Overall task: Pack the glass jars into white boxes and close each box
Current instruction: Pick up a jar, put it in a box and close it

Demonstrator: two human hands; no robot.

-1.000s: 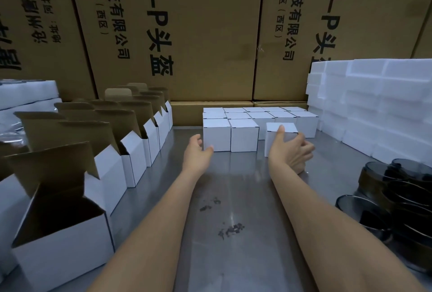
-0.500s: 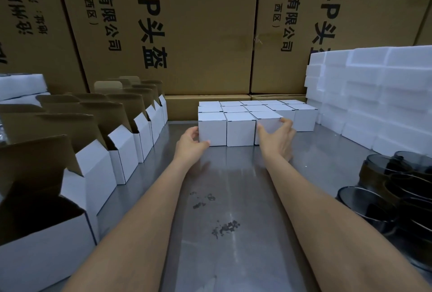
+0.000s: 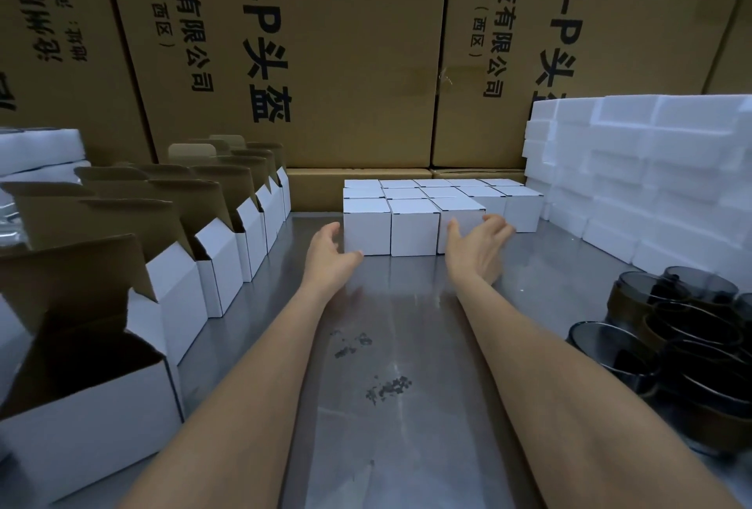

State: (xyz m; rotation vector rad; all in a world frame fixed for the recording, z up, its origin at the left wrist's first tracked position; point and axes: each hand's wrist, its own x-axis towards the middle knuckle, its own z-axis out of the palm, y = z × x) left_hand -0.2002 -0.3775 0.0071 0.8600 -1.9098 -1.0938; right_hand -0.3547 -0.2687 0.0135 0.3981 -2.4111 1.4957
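Both of the person's arms reach across the steel table (image 3: 407,447): the left hand (image 3: 329,260) and the right hand (image 3: 478,248) are spread, palms turned inward, grasping nothing, just short of the block of closed white boxes (image 3: 413,225) directly beyond the fingertips. The right fingers (image 3: 498,223) lie against or just beside the front-row box at the right; contact cannot be confirmed. Open white boxes (image 3: 179,288) line up outboard of the left forearm, while dark glass jars (image 3: 667,329) and stacked white foam blocks (image 3: 651,174) sit outboard of the right.
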